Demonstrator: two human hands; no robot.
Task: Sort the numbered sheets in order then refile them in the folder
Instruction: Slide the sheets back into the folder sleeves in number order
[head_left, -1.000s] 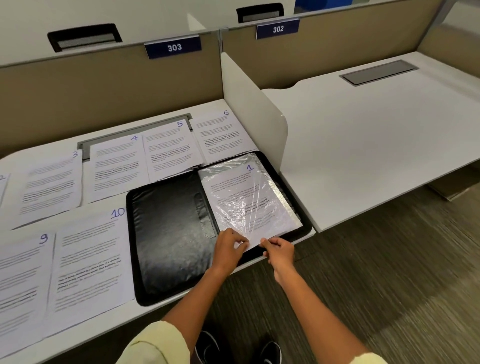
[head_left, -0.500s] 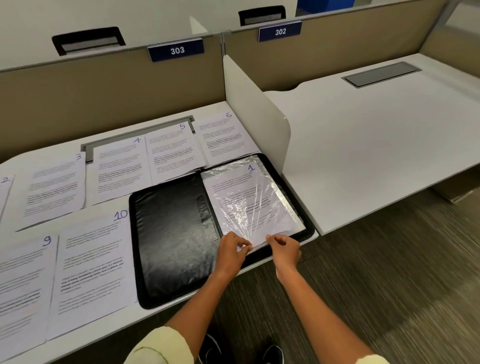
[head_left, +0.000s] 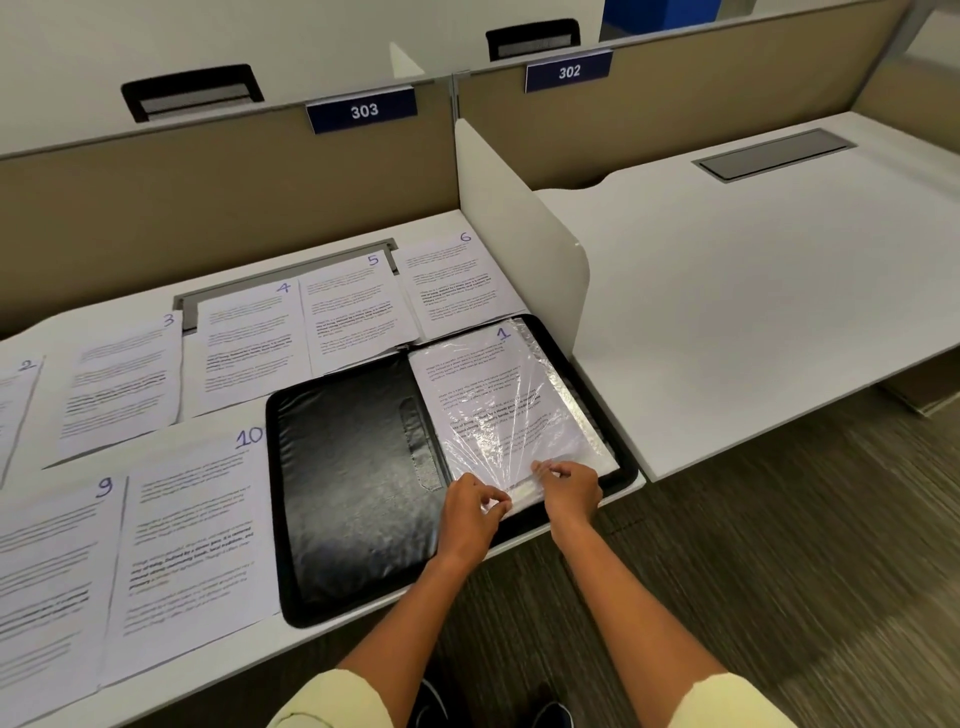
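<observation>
An open black folder (head_left: 353, 483) lies at the desk's front edge. On its right half sheet 1 (head_left: 488, 384) sits inside a clear plastic sleeve (head_left: 550, 415). My left hand (head_left: 470, 512) and my right hand (head_left: 569, 493) both pinch the sleeve's near edge, close together. Loose numbered sheets lie around: sheet 2 (head_left: 15, 410) and sheet 3 (head_left: 122, 379) at the left, sheet 4 (head_left: 247, 343), sheet 5 (head_left: 353, 306) and sheet 6 (head_left: 454, 283) behind the folder, sheet 9 (head_left: 49, 582) and sheet 10 (head_left: 192, 535) at the front left.
A white divider panel (head_left: 524, 234) stands just right of the folder, between this desk and the neighbouring desk (head_left: 753, 291). A beige partition (head_left: 208, 197) with labels 303 and 302 runs along the back. Carpet floor lies below the desk edge.
Both hands have slid slightly forward along the sleeve's near edge, and my fingers have closed in on it. The papers and folder stay in place.
</observation>
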